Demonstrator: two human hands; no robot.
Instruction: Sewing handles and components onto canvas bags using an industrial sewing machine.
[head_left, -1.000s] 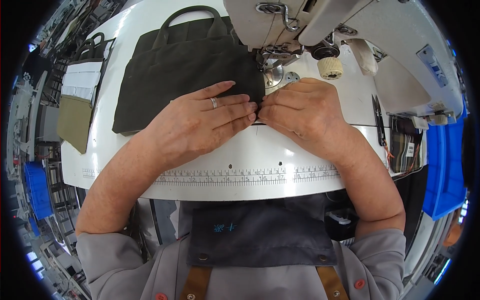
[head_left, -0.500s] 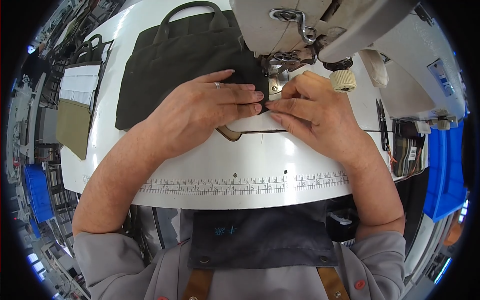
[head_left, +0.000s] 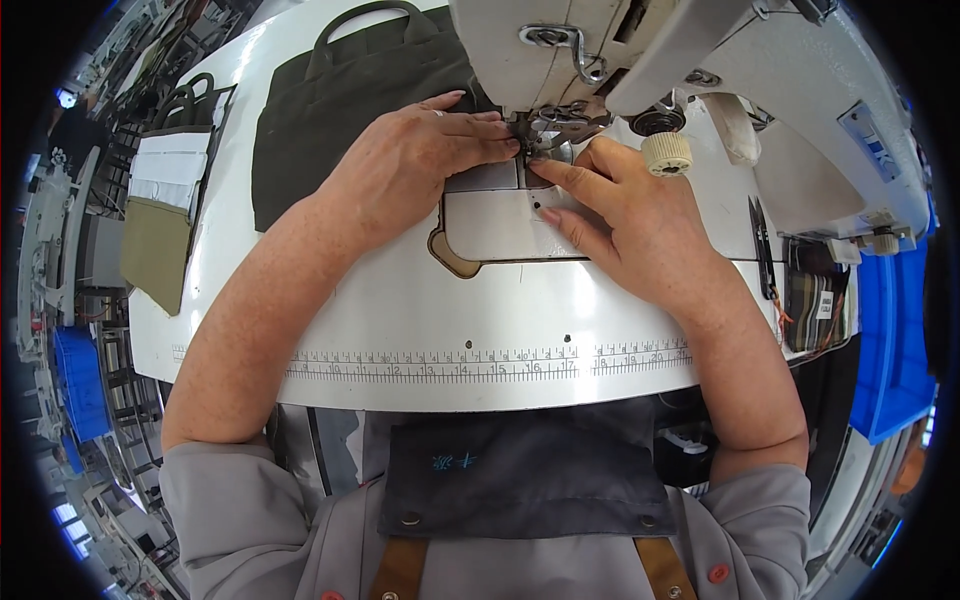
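Note:
A dark olive fabric bag (head_left: 330,120) with a loop handle lies flat on the white table, its right edge at the needle area of the sewing machine (head_left: 545,60). My left hand (head_left: 415,155) rests flat on the bag, fingers stretched toward the presser foot (head_left: 524,135). Close by on the right, my right hand (head_left: 630,210) has its index fingertip down just below the presser foot. Its thumb is apart, touching the machine bed (head_left: 490,225), and its other fingers are bent. The bag's edge under the fingertips is mostly hidden.
At the left lies another bag piece (head_left: 160,200) in white and olive with dark handles. Black thread snips (head_left: 763,245) and a striped fabric pouch (head_left: 815,300) lie at the right. A ruler strip (head_left: 480,368) runs along the table's front edge. A blue bin (head_left: 890,340) stands beyond.
The bag and both hands have moved away from me, toward the machine. The bag's lower corner has left the front of the bed, uncovering the metal plate. My right thumb and index have spread apart.

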